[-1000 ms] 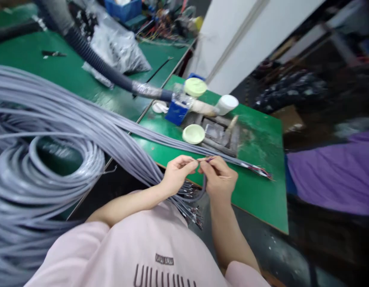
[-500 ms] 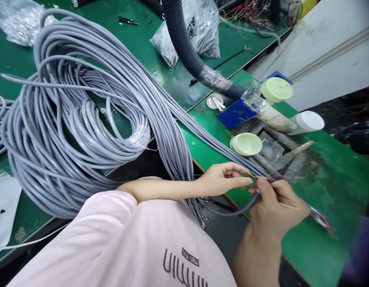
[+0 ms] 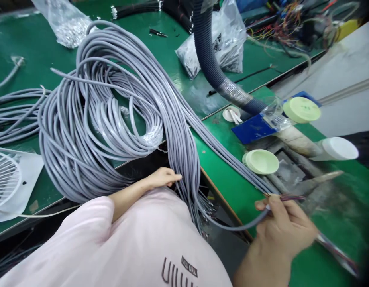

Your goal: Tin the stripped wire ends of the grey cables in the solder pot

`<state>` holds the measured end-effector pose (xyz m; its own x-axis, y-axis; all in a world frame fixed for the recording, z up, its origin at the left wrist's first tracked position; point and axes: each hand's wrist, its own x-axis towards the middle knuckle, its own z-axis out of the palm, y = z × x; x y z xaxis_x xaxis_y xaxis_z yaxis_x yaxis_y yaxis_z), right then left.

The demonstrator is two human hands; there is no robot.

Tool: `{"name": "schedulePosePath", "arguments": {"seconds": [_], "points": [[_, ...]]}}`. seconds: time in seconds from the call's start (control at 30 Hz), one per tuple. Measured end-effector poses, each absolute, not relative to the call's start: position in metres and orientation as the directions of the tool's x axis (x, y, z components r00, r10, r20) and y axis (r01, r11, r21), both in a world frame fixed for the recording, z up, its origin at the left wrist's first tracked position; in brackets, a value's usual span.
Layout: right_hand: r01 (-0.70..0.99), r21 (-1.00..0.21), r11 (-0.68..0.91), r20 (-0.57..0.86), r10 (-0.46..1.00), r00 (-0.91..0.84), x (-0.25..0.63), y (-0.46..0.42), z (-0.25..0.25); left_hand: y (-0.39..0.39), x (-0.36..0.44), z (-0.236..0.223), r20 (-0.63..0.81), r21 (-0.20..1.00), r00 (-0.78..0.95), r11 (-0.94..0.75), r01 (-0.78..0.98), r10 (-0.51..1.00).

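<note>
Curving rightward, grey cable (image 3: 238,229) pinched in right hand (image 3: 287,229), left hand (image 3: 163,177) curled, grip unclear

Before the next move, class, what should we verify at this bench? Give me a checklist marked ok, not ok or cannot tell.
1. Right hand gripping the grey cable: ok, held near its end.
2. Coloured wires exposed at that end: ok.
3. Left hand free: cannot tell; it is beside the hanging cables, contact unclear.
4. Large coil neat: not ok, loops spread loosely.
5. Laid-out wire ends separated: cannot tell, blurred.
</note>
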<state>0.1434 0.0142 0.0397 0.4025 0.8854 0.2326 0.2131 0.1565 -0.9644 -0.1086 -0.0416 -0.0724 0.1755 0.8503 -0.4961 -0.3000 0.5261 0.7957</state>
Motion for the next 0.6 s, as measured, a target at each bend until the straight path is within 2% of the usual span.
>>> {"name": "schedulePosePath", "arguments": {"seconds": [0.07, 0.1, 0.13, 0.23, 0.3, 0.37, 0.47, 0.6], "points": [[0.184, -0.974, 0.136, 0.197, 0.905, 0.376, 0.145, 0.013, 0.039, -0.041, -0.114, -0.092, -0.49, 0.831, -0.17, 0.399, -0.389, 0.855], [0.169, -0.976, 0.135, 0.187, 0.919, 0.347, 0.146, 0.012, 0.038, -0.037, -0.114, -0.099, -0.472, 0.834, -0.237, 0.344, -0.431, 0.849], [0.16, -0.977, 0.143, 0.186, 0.936, 0.3, 0.148, 0.009, 0.038, -0.03, -0.112, -0.105, -0.461, 0.817, -0.227, 0.31, -0.486, 0.858], [0.173, -0.964, 0.2, 0.207, 0.978, 0.023, 0.151, -0.002, 0.037, -0.006, -0.099, -0.115, -0.431, 0.668, 0.054, 0.359, -0.652, 0.9], [0.21, -0.95, 0.232, 0.185, 0.958, -0.221, 0.151, -0.012, 0.033, 0.006, -0.092, -0.116, -0.405, 0.584, 0.219, 0.435, -0.686, 0.888], [0.242, -0.937, 0.254, 0.139, 0.902, -0.408, 0.148, -0.021, 0.024, 0.01, -0.09, -0.115, -0.396, 0.562, 0.286, 0.477, -0.676, 0.873], [0.267, -0.928, 0.259, 0.094, 0.857, -0.508, 0.139, -0.03, 0.004, 0.004, -0.088, -0.113, -0.395, 0.504, 0.368, 0.533, -0.68, 0.842], [0.285, -0.945, 0.161, 0.002, 0.874, -0.487, 0.13, -0.032, -0.015, -0.008, -0.076, -0.109, -0.331, 0.312, 0.519, 0.611, -0.728, 0.788]]}}
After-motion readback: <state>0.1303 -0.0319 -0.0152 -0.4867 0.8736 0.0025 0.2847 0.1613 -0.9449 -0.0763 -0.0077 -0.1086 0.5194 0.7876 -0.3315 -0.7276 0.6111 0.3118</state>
